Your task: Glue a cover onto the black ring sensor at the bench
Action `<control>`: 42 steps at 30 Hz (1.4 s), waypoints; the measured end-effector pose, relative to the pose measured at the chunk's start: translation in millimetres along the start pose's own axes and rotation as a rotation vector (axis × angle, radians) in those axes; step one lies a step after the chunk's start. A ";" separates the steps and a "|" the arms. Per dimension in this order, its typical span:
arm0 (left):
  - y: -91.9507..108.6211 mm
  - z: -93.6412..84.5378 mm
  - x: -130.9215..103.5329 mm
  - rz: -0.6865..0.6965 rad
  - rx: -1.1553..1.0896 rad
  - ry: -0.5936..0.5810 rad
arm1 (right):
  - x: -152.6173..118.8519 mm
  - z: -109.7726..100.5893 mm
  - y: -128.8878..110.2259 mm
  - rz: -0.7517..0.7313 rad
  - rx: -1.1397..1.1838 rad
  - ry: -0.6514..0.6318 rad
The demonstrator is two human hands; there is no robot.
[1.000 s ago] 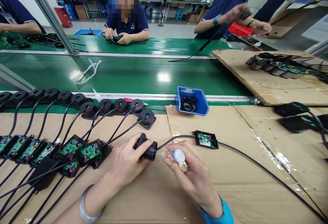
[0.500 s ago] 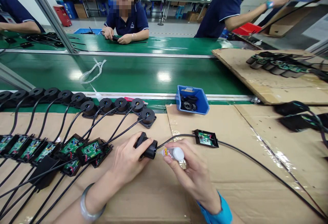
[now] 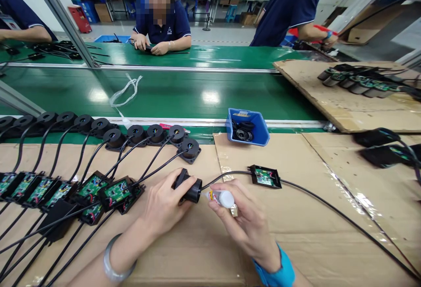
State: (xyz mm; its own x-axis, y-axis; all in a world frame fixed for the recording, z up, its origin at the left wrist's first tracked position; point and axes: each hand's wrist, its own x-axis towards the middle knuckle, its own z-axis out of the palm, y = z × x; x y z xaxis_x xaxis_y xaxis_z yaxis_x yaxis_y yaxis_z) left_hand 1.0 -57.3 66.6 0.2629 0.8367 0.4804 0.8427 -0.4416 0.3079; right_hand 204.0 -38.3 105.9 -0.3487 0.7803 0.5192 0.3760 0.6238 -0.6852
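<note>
Both hands clamped at the near edge of the bench: one on a black plug, one on a small tube.

The left hand (image 3: 164, 208) grips a black round plastic connector (image 3: 188, 187) lying on its side on the brown cardboard sheet (image 3: 204, 252), while the right hand (image 3: 245, 223) pinches a small white-capped glue tube (image 3: 221, 198) whose tip sits just at the connector's open end. A black cable (image 3: 315, 199) runs from the connector past a small open black case with a green circuit board (image 3: 265, 177). To the left lies a row of matching black connectors with cables and green boards (image 3: 98, 155). Beyond stands a blue plastic bin of black rings (image 3: 246, 127), at the edge of the green conveyor belt (image 3: 184, 96), where a loose white cord (image 3: 126, 90) lies. Across the belt, a seated person in a dark blue shirt (image 3: 164, 26) has both hands on the far bench.
</note>
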 end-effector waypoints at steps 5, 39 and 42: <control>0.4 0.2 0.0 -0.007 0.004 0.004 | -0.1 0.8 1.4 -0.014 0.001 0.009; -0.9 0.9 -2.4 -0.082 -0.019 -0.015 | -9.2 7.2 20.0 1.077 1.179 0.613; -0.1 0.8 -1.5 -0.077 -0.019 -0.011 | -8.7 7.6 21.2 1.074 1.185 0.622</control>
State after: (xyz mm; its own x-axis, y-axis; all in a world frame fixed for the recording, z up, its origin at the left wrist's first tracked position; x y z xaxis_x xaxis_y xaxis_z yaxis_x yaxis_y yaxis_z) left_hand 0.9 -58.2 65.2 0.2029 0.8718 0.4459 0.8517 -0.3818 0.3589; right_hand 208.6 -32.2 83.0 0.0839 0.8720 -0.4822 -0.6912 -0.2976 -0.6585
